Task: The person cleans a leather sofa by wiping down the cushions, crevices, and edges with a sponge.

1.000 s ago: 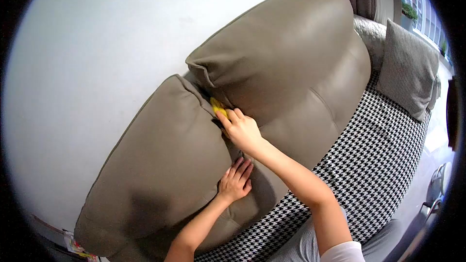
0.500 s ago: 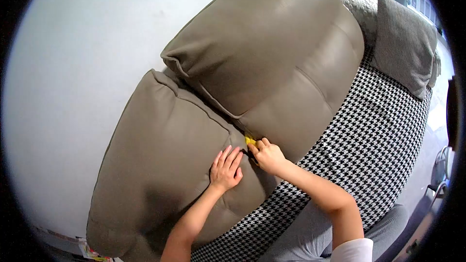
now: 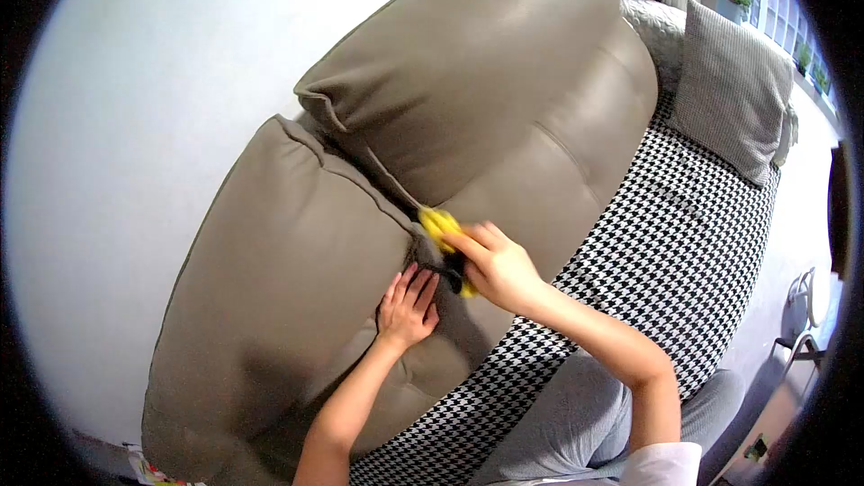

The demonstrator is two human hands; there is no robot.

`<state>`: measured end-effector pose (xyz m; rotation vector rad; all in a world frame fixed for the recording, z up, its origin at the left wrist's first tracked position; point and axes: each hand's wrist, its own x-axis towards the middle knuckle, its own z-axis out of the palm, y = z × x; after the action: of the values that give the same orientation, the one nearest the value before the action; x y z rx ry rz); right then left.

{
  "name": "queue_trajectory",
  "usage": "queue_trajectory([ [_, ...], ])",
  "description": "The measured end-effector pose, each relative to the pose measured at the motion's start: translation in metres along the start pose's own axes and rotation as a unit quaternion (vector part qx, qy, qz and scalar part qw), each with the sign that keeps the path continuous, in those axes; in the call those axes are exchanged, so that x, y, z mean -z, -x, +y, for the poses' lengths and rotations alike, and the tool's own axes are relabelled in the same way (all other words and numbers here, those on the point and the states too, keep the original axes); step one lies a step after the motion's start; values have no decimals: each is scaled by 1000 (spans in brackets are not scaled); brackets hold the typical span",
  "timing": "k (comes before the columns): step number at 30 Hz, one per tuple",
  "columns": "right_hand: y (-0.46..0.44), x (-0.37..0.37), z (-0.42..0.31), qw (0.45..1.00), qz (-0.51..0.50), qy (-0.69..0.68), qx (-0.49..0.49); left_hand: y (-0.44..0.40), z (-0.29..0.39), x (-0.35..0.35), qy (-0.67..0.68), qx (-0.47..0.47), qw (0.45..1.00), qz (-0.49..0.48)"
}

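Two large brown leather sofa back cushions, a lower left one and an upper right one, meet at a dark gap. My right hand grips a yellow cloth-like thing at the lower part of this gap, with a black part showing beside the fingers. My left hand lies with fingers spread on the lower left cushion, close to the gap and just left of my right hand. A dark strap or cord shows between the two hands.
A houndstooth cover spreads over the seat. On its far end leans a grey ribbed pillow. The white wall rises behind the cushions. A metal-framed chair stands at the right, and my grey-clothed legs are below.
My right hand went down along the gap with the yellow thing, which now shows more outside it. My left hand shifted slightly left and stays on the cushion. The view has moved too.
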<state>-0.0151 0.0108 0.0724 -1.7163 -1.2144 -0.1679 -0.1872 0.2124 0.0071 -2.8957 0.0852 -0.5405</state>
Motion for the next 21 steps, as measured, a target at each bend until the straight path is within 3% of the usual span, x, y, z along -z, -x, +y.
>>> queue_trajectory([
  [3,-100,-27,-18,940,217,59,257,-2,-3,0,7,-17,1000,3],
  [5,-150,-40,-34,923,256,122,261,-2,-3,0,29,-15,999,6],
  [7,-176,-70,-22,918,195,286,195,-4,0,2,38,0,999,-4],
  [8,-176,-84,-12,878,172,392,212,-3,1,4,49,11,999,-19],
  [12,-143,-85,2,920,96,321,202,-5,3,5,39,13,999,-5],
  [14,-110,-98,18,953,59,260,145,-6,4,7,35,14,999,-4],
  [21,-40,-105,45,952,-20,290,95,-11,8,19,29,13,999,1],
])
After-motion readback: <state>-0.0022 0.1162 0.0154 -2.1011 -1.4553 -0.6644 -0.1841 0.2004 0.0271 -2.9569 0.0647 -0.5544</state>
